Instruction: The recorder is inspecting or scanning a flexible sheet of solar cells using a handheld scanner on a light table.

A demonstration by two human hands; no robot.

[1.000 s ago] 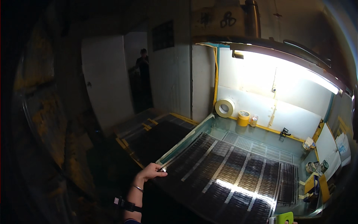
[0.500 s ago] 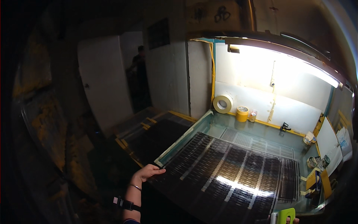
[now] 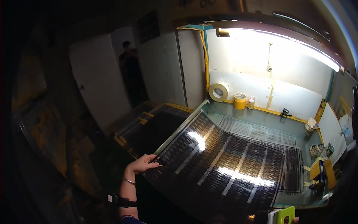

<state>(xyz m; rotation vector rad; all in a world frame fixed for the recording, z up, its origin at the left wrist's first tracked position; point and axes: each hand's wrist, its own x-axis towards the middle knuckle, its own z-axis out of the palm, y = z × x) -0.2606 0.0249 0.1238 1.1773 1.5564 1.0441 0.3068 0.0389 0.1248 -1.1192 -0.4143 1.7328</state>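
My left hand [image 3: 143, 164] pinches the near left edge of a large dark film sheet [image 3: 209, 164], printed with fine rows and pale stripes. The sheet lies over a lit glass-topped table [image 3: 223, 108], its left side bowed up, with lamp glare on it. At the lower right border, fingertips of my right hand [image 3: 296, 220] are closed round a lime-green tool [image 3: 286, 215] with an opening in it and a white strip alongside. Most of that hand is cut off by the picture's edge. Under the film's far side, a pale perforated-pattern sheet [image 3: 257, 130] shows.
Tape rolls, one wide cream [image 3: 219, 92] and one yellow [image 3: 239, 101], stand along the back ledge beside a black clamp [image 3: 285, 113]. On the right are a yellow box [image 3: 317, 171] and small rolls [image 3: 317, 150]. A lamp tube [image 3: 291, 45] hangs above. A person [image 3: 129, 67] stands in the dark doorway.
The film's left side has risen and curved, with a new glare spot on it. My left hand appears slightly higher and further left. The whole view has shifted a little.
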